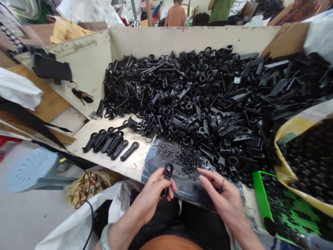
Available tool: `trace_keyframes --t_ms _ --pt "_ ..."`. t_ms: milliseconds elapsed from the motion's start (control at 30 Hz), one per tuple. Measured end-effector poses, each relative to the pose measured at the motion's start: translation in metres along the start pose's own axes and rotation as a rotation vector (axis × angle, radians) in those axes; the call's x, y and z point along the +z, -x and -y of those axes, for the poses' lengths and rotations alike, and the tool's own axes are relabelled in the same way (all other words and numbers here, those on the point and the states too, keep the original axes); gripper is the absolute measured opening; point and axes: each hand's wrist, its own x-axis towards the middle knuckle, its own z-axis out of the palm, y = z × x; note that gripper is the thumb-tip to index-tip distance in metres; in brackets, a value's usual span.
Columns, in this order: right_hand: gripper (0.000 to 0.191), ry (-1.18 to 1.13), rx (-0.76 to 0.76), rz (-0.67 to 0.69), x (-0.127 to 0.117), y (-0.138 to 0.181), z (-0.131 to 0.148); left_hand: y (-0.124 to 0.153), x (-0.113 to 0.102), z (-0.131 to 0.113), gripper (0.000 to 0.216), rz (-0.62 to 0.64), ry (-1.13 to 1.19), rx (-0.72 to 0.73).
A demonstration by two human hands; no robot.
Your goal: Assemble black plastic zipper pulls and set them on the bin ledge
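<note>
My left hand (153, 194) is closed on a black plastic arm (167, 178) with a ring at its upper end, holding it upright near the table's front edge. My right hand (221, 194) is beside it, fingers stretched toward a patch of tiny black pins (179, 154) lying on a blue cloth; nothing shows in it. A huge heap of black plastic parts (208, 100) fills the table behind. A short row of finished black arms (109, 142) lies on the white board to the left.
A green crate (260, 198) of small black parts sits at the right, with a yellow bag (293, 128) of black pieces above it. Beige walls (85, 66) border the table. Keys hang at the left wall. A blue stool (31, 166) stands on the floor. Two people stand far behind.
</note>
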Motion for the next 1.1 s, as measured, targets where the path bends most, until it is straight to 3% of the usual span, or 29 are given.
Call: trace_keyframes --t_ms 133,233,500,733,867,1033,1100 --pt "0.022 0.168 -0.129 0.069 -0.015 0.007 -0.001 0.001 -0.002 -0.005 0.027 -0.031 -0.128 0.022" --pt "0.023 0.244 -0.190 0.137 -0.015 0.014 0.003 0.006 -0.006 -0.003 0.030 -0.054 -0.083 -0.004" --pt "0.029 0.457 -0.367 0.148 -0.005 0.012 -0.009 0.008 -0.009 -0.001 0.041 -0.018 0.131 -0.080" --pt "0.030 0.480 -0.407 0.139 -0.002 0.010 -0.012 0.008 -0.004 0.005 0.040 -0.029 0.083 -0.053" --pt "0.029 0.479 -0.363 0.139 -0.003 0.012 -0.012 0.006 -0.005 0.015 0.038 -0.008 -0.176 0.064" --pt "0.026 0.447 -0.324 0.151 -0.002 0.013 -0.015 -0.005 -0.016 0.025 0.039 -0.193 -0.963 0.654" --pt "0.025 0.444 -0.303 0.160 -0.002 0.013 -0.015 -0.012 -0.020 0.024 0.047 -0.240 -1.277 0.773"
